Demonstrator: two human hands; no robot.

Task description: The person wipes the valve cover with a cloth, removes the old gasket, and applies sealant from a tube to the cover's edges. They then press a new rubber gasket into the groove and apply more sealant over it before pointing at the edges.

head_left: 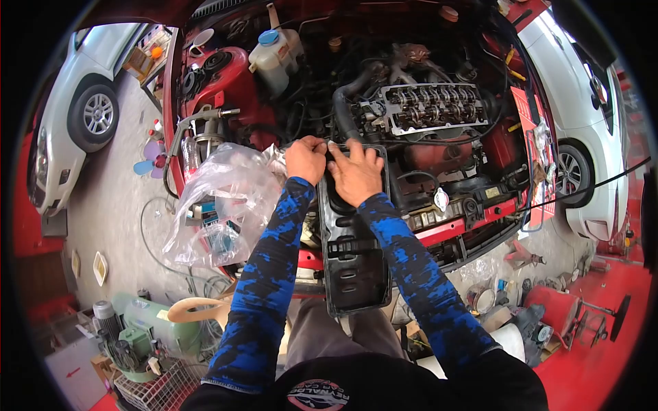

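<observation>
A long black cover (353,264) lies with its hollow side up across the front edge of the red car's engine bay, its near end toward my body. My left hand (306,160) is at the cover's far left corner, its thumb and fingers pinched together; what they hold is too small to make out. Resting on the far end of the cover, my right hand (356,172) has its fingers spread. Beyond, to the right, the opened engine top (435,108) shows its valve parts. A clear plastic bag (223,198) lies left of my left hand.
A white coolant bottle (275,60) stands at the back left of the bay. A radiator cap (441,199) sits to the right of the cover. White cars flank the bay. On the floor are a green compressor (147,332) at left and a red reel (552,312) at right.
</observation>
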